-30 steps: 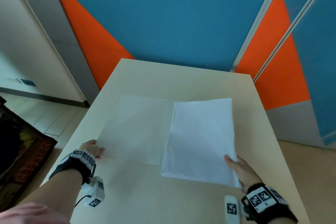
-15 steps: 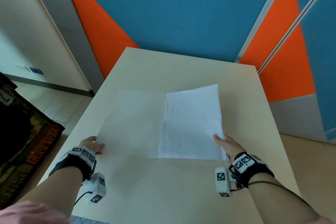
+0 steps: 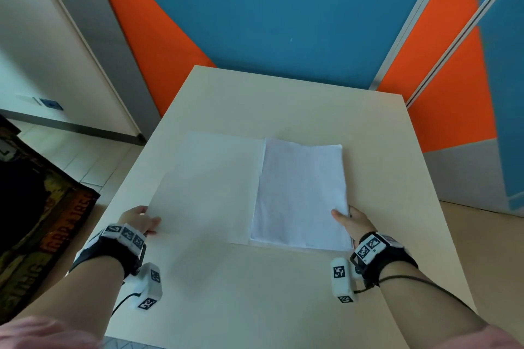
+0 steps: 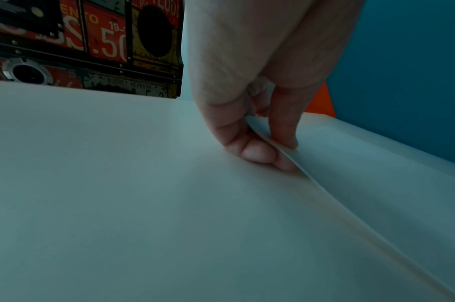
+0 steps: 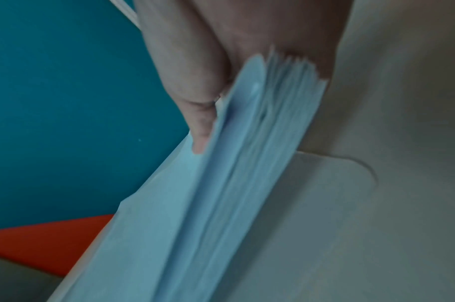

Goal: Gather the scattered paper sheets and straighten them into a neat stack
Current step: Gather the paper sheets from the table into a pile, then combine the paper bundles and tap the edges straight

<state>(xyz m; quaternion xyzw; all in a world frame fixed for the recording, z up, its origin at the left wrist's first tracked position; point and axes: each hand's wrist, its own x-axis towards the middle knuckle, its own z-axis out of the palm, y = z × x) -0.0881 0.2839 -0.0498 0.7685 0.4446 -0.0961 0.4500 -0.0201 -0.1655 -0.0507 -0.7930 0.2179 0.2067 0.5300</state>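
Note:
A thick stack of white paper sheets [image 3: 300,195] lies on the right of the beige table [image 3: 283,102], overlapping a single flat sheet [image 3: 207,184] to its left. My right hand [image 3: 350,221] grips the stack's near right corner, thumb on top; in the right wrist view the stack [image 5: 221,183] fans out between thumb and fingers. My left hand [image 3: 140,219] pinches the near left corner of the single sheet; in the left wrist view that sheet [image 4: 363,173] has its edge lifted slightly between thumb and fingers.
The table stands against a blue and orange wall [image 3: 283,8]. A dark chest with printed signs [image 3: 37,235] stands on the floor to the left of the table. The table's near edge runs below my forearms.
The right hand has carried the stack left and squared it up, so it now overlaps the single sheet more. The left hand has stayed on its corner.

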